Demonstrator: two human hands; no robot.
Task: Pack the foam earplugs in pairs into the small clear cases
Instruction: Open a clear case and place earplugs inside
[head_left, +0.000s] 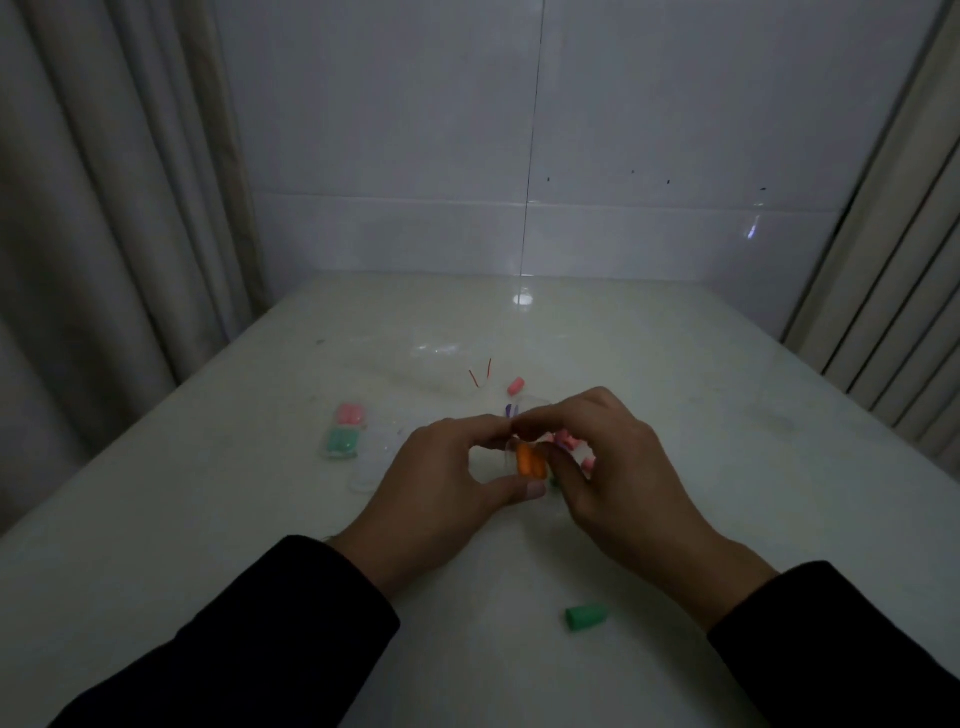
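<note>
Both hands meet over the middle of the white table (208, 519). My left hand (441, 483) and my right hand (618, 467) together pinch a small clear case (530, 462) that holds orange earplugs. A loose green earplug (586, 617) lies near my right wrist. A pink earplug (515, 385) lies beyond the hands, and more pink ones (566, 441) show behind my right fingers. At the left lie two filled cases, one with pink plugs (350, 414), one with green plugs (342, 442).
Empty clear cases (374, 462) lie beside the filled ones. A clear plastic bag with red marks (447, 374) lies further back. Curtains hang at both sides, and a tiled wall stands behind the table. The light is dim.
</note>
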